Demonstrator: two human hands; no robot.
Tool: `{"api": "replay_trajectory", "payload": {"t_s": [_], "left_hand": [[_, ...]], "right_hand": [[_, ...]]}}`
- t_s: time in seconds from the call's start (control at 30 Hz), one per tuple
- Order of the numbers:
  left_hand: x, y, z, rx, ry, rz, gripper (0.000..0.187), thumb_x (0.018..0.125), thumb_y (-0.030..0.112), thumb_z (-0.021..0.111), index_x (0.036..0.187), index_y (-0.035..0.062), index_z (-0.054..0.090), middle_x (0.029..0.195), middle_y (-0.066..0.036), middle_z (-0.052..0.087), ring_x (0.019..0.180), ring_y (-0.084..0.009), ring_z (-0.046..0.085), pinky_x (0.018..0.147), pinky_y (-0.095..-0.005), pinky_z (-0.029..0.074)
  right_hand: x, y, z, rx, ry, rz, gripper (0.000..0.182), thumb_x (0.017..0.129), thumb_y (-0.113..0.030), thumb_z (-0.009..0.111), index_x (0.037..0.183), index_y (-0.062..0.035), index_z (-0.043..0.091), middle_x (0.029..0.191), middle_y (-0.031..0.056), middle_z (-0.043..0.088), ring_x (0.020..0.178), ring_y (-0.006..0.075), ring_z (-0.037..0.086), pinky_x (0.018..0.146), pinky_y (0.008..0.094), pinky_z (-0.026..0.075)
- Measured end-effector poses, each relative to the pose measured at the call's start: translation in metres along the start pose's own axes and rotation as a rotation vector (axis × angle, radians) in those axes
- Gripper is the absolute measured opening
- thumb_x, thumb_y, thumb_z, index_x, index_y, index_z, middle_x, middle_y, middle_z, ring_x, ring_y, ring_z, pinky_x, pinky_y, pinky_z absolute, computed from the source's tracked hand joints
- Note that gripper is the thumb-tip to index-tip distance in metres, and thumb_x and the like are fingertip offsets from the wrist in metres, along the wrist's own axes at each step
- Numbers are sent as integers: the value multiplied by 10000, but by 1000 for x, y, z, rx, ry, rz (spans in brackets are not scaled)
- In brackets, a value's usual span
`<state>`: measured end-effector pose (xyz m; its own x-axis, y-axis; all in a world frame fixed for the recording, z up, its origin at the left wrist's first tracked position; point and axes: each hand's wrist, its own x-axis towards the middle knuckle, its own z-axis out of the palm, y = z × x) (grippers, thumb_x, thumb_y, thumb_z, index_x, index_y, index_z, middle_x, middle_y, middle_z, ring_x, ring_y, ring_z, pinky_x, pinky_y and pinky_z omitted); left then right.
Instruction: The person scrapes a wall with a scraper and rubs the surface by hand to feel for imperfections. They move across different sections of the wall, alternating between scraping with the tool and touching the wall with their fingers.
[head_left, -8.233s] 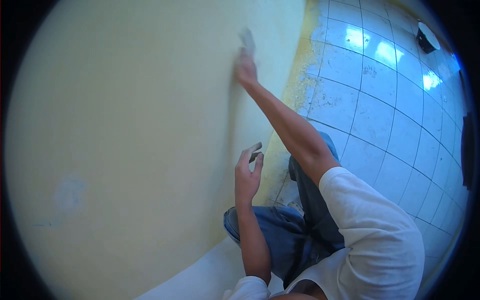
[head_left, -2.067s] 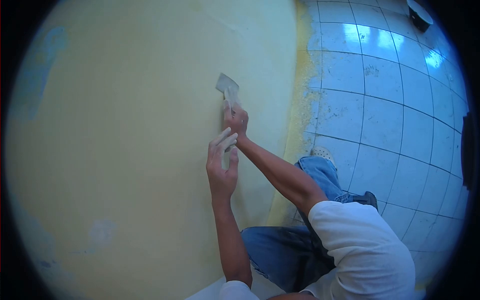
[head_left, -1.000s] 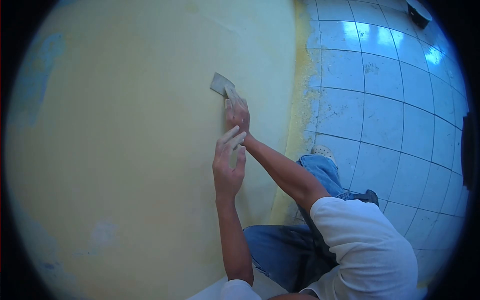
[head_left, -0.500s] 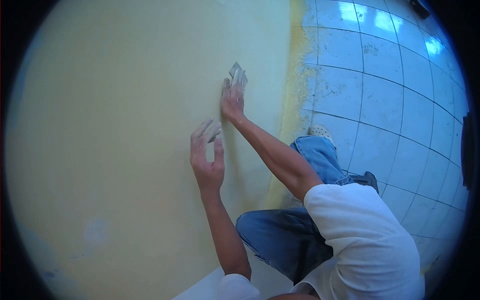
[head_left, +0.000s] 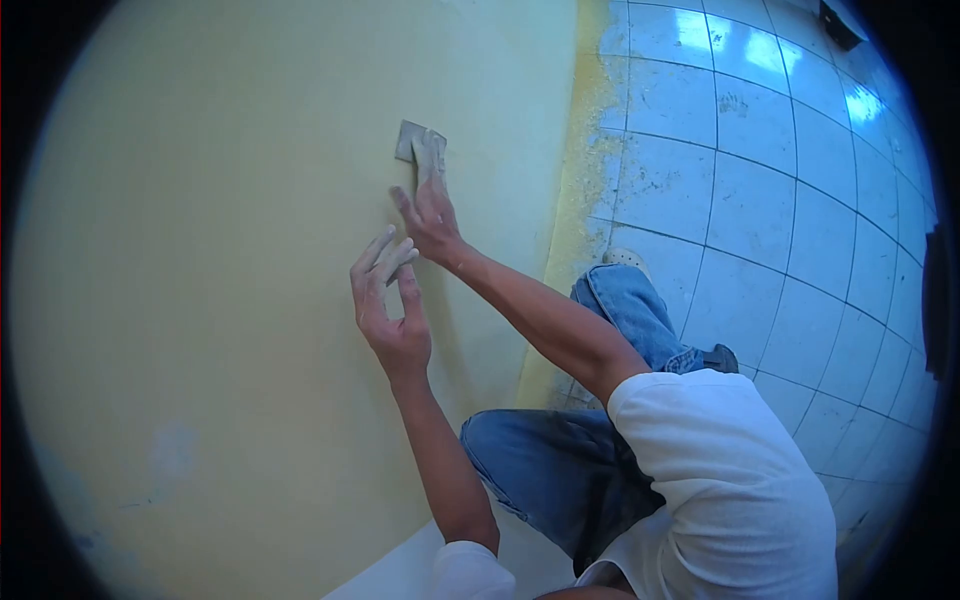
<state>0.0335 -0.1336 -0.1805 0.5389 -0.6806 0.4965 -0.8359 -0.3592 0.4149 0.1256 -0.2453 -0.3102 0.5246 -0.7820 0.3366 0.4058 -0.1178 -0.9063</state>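
My right hand (head_left: 431, 198) presses a small grey square of sandpaper (head_left: 406, 141) against the yellow wall (head_left: 250, 250). Its fingers lie flat over the sheet, thumb out to the left, and the sheet's left edge sticks out past them. Pale dust coats the fingers. Lower and slightly to the left, my left hand (head_left: 393, 305) is raised close to the wall with nothing in it, its dusty fingers apart and loosely curved.
Along the wall's foot, yellowish dust (head_left: 585, 150) lies on the white tiled floor (head_left: 670, 180). My bent knees in blue jeans (head_left: 550, 460) are close to the wall, with a light clog (head_left: 627, 260) on one foot. A dark object (head_left: 840, 25) sits at the far upper right.
My right hand has slid left across the wall with the sandpaper, and more of the sheet shows. My left hand has shifted slightly left and up, still holding nothing.
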Motion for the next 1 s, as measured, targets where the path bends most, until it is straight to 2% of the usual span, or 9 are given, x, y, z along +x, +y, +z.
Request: {"api": "replay_trajectory", "payload": {"t_s": [0.03, 0.13, 0.37, 0.5, 0.63, 0.7, 0.83, 0.93, 1.0], "left_hand": [[2, -1, 0, -4, 8, 6, 244, 1078, 14, 588, 1277, 0, 727, 1446, -189, 648, 1135, -256, 752, 982, -390, 637], [4, 13, -7, 48, -49, -4, 246, 1079, 11, 584, 1279, -1, 727, 1442, -196, 648, 1132, -257, 752, 974, -391, 638], [3, 8, -3, 36, -21, -18, 237, 1074, 18, 601, 1259, 12, 747, 1443, -168, 660, 1141, -252, 751, 989, -393, 617], [5, 15, -7, 109, -40, 58, 231, 1069, 15, 603, 1241, 15, 758, 1412, -170, 682, 1220, -268, 717, 993, -395, 615], [1, 14, -2, -54, 18, -69, 220, 1057, 8, 611, 1207, 19, 773, 1378, -177, 701, 1297, -283, 675, 995, -396, 613], [0, 11, -2, -1, -14, -9, 224, 1062, 8, 609, 1222, 18, 766, 1394, -175, 692, 1260, -277, 695, 987, -396, 617], [4, 13, -8, 100, -57, 48, 240, 1067, 9, 611, 1265, 20, 747, 1413, -173, 681, 1210, -262, 719, 979, -397, 622], [8, 14, -7, -21, 26, -8, 217, 1061, 8, 623, 1228, 17, 761, 1391, -178, 694, 1234, -274, 709, 978, -394, 619], [7, 15, 0, -88, 56, -70, 232, 1042, 6, 640, 1224, 52, 777, 1387, -154, 708, 1288, -299, 680, 1044, -435, 579]], "right_hand": [[2, 14, -4, -29, 14, -60, 864, 1138, -470, 510, 1715, 55, 139, 1790, 351, 106, 1663, 536, 88, 1366, 556, 91], [-3, 35, -9, 188, 140, 479, 834, 1142, -444, 509, 1704, 64, 161, 1777, 359, 150, 1651, 548, 128, 1364, 550, 118], [-11, 22, 2, -102, 81, 12, 819, 1157, -391, 479, 1720, 66, 100, 1778, 354, 153, 1669, 482, 158, 1364, 504, 164], [-5, 32, -1, 59, 212, 335, 830, 1141, -415, 513, 1720, 50, 142, 1786, 335, 161, 1675, 483, 133, 1367, 500, 164], [-5, 64, 35, -275, 9, 10, 819, 1144, -423, 501, 1722, 40, 151, 1772, 337, 204, 1649, 507, 196, 1360, 498, 194], [3, -20, 8, -139, 27, -227, 813, 1148, -422, 491, 1723, 39, 146, 1757, 346, 237, 1629, 527, 233, 1356, 498, 209], [-5, 12, -24, 189, 140, 518, 819, 1133, -405, 530, 1718, 42, 169, 1763, 334, 237, 1615, 533, 260, 1351, 508, 216], [-4, 39, 27, -294, 294, 47, 779, 1137, -405, 521, 1707, 23, 206, 1717, 354, 313, 1520, 559, 409, 1252, 580, 373], [-11, 27, 25, -243, 38, -189, 780, 1113, -385, 567, 1687, 42, 258, 1684, 375, 337, 1537, 566, 357, 1280, 558, 323]]}}
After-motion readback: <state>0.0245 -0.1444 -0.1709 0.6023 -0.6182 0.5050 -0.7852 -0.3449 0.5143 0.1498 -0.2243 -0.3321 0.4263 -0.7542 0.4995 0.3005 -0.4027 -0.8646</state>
